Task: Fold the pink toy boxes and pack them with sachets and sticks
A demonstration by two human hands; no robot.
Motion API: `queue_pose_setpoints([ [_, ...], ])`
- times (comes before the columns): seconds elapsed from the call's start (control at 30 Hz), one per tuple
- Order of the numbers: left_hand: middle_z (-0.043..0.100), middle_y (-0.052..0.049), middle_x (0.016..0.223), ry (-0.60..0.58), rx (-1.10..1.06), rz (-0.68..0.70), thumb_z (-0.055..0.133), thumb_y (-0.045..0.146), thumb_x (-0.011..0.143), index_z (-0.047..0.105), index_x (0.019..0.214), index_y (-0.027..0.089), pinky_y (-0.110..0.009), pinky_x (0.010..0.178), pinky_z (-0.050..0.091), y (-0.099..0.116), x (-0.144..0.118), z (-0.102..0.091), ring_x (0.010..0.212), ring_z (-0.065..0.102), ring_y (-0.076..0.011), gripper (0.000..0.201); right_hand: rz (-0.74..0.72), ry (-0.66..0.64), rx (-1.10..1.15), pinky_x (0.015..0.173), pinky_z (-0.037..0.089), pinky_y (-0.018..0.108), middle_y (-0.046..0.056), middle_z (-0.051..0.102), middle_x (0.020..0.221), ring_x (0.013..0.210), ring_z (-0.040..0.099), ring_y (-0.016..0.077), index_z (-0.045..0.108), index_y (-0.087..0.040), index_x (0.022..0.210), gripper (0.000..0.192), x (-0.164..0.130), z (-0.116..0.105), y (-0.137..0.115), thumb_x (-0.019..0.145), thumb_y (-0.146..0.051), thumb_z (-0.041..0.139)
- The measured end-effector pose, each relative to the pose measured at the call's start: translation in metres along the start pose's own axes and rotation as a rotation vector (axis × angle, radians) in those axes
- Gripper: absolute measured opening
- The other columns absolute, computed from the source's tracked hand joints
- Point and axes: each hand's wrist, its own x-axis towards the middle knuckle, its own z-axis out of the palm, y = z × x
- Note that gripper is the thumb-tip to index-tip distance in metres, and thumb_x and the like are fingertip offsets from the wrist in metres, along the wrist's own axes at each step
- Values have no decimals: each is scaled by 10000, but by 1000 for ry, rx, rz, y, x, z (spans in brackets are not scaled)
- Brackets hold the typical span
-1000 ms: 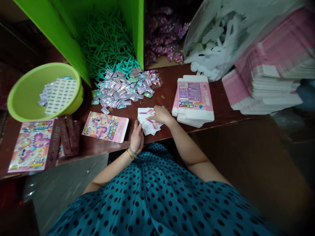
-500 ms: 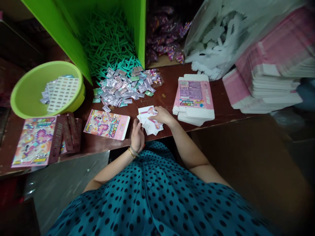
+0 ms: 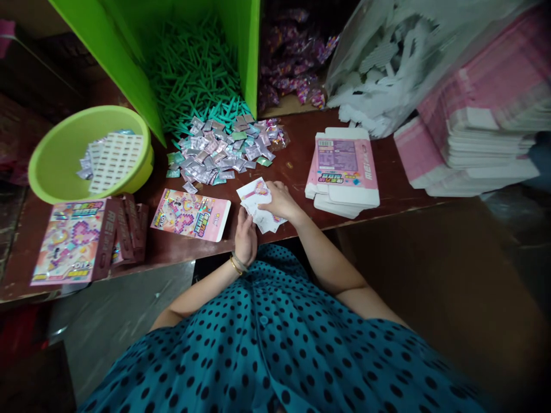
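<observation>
A small fanned stack of white printed cards point(image 3: 250, 194), with pink pictures on them, is between my hands near the table's front edge. My right hand point(image 3: 279, 199) grips the stack from the right, thumb across the top. At the lower left edge of the cards, my left hand point(image 3: 246, 238) has its fingers pressed together and pinches the cards' edge; part of its grip is hidden. Left of it lies a flat pink printed box point(image 3: 189, 215). A pile of small shiny sachets point(image 3: 219, 150) is just beyond the cards.
A green bin point(image 3: 253, 63) of green sticks point(image 3: 193, 69) opens toward me. Left stand a yellow-green basin point(image 3: 41, 169) with white sheets and upright boxes point(image 3: 71, 241). Right are flat pink cartons point(image 3: 344, 163), a clear bag of white pieces point(image 3: 379, 86) and stacked cartons point(image 3: 477, 143).
The top card has shifted up and left, showing more of its pink picture. My right hand has moved slightly upward over the stack. The whole view has shifted slightly.
</observation>
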Motion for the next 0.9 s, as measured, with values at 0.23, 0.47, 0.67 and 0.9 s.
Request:
queue_pose_setpoints([
  [0.23,268,-77,1722,7,15,0,332,329,1024,259,1631,212,-390,1276,317,-2,3,-3,1568,318,-174,622,69,-52,199,962,511,373,135,704,1254,1142,660,278,617,-158,1217,581,8,-7,11,707,-286,863],
  [0.47,213,-37,1741,37,260,187,384,453,1045,149,1669,293,-379,1271,333,-11,13,-9,1576,303,-188,686,-200,82,203,825,489,317,16,762,987,931,699,229,701,-217,1029,212,-18,-44,-11,828,-252,759],
  [0.67,437,-82,1624,90,395,433,384,621,1025,305,1621,272,-378,1256,339,-10,67,3,1517,411,-212,695,-308,77,1,891,504,344,33,741,1225,1097,696,259,638,-264,1240,403,-23,-58,1,856,-236,756],
  [0.9,645,-135,1324,31,299,434,620,646,901,598,1298,178,-365,1097,497,-16,91,14,1247,633,-254,614,-201,156,133,984,521,382,38,724,1264,1145,690,262,604,-265,1316,497,-9,-41,42,848,-284,768],
])
